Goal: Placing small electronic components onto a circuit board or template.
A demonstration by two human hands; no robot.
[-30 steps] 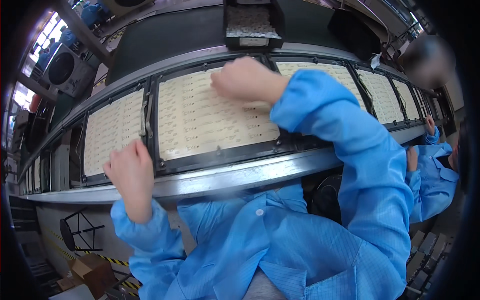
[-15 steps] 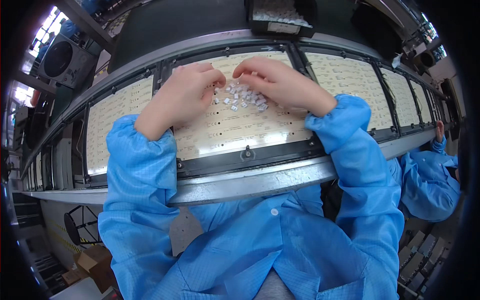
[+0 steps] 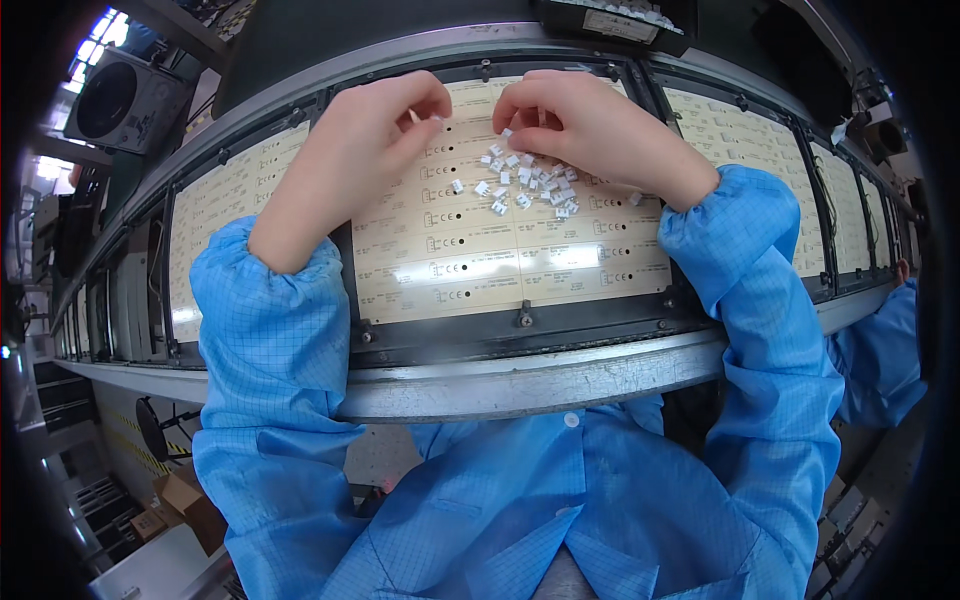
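A heap of small white plastic connectors (image 3: 535, 180) lies on a cream-coloured circuit board panel (image 3: 500, 240) set in a black frame. At the panel's far left side, my left hand (image 3: 375, 130) is closed in a pinch, thumb against forefinger. What it pinches is too small to make out. Right of it, over the far edge of the heap, my right hand (image 3: 590, 120) is bent with thumb and fingers together. A small white connector (image 3: 507, 133) shows at its fingertips. A few connectors lie apart from the heap.
Framed panels continue along the line, one to the left (image 3: 215, 230) and others to the right (image 3: 740, 165). A metal rail (image 3: 520, 385) runs along the near side. Beyond the far rail stands a black bin (image 3: 615, 25) of white parts. A co-worker's blue sleeve (image 3: 880, 350) is at right.
The view has shifted, so the panel and bin sit further right. My hands are further apart, and the left has moved away from the heap toward the panel's far left.
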